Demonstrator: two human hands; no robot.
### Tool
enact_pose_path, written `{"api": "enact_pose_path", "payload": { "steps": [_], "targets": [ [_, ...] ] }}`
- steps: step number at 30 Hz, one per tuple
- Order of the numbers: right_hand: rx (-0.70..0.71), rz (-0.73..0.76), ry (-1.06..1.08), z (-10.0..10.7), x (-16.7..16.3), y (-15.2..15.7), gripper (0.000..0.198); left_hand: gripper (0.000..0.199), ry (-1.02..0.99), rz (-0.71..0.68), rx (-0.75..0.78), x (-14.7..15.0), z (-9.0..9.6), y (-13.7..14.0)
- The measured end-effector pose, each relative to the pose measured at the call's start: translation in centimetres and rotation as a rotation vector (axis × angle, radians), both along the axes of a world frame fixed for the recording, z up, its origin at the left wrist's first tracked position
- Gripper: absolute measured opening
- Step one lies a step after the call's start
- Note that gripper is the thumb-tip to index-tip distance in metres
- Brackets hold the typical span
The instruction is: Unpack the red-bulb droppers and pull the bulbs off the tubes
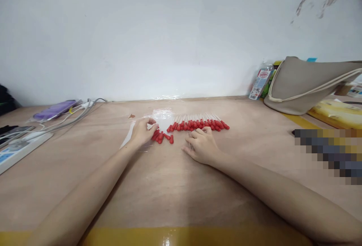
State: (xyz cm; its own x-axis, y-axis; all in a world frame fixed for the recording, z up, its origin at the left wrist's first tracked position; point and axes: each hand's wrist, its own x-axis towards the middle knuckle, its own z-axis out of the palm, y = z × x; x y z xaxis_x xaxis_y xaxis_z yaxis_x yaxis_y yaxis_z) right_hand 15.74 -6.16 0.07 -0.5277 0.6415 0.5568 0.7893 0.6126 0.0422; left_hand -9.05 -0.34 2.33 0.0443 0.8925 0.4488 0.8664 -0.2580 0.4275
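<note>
My left hand (143,131) is over a clear plastic bag (164,117), its thumb and index finger curved with a small gap between the tips. Beside those fingertips lies a small pile of loose red bulb-shaped pieces (160,137). My right hand (202,145) is curled palm inward around what look like thin sticks (190,140), mostly hidden by the fingers. Just beyond it, a row of pale sticks with red bulb-shaped ends (198,124) lies side by side, the red ends toward me and the pale ends toward the wall.
At the left are a power strip (25,150) with cables and a purple packet (55,109). A bottle (259,82), a grey-brown bag (299,84) and a yellow packet (336,115) stand or lie at the right. A white wall (169,38) closes off the back.
</note>
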Motion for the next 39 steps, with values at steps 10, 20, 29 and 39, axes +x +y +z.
{"api": "enact_pose_path", "payload": {
  "steps": [10, 20, 29, 39],
  "targets": [
    [-0.076, 0.008, 0.034, 1.2, 1.3, -0.7, 0.057, 0.029, 0.292, -0.078, -0.007, 4.0, 1.5, 0.5],
    [-0.02, 0.001, 0.242, 0.0, 4.9, -0.7, 0.033, 0.03, 0.204, -0.032, -0.101, 5.4, 0.7, 1.9],
    [0.076, -0.07, 0.373, -0.2, 6.8, -0.2, 0.042, 0.019, 0.114, -0.143, 0.279, 4.8, 1.2, -2.9],
    [0.058, 0.239, 0.117, -0.3, 5.3, -1.5, 0.039, 0.009, 0.2, -0.537, 0.403, 4.5, -1.9, -7.5]
  ]
}}
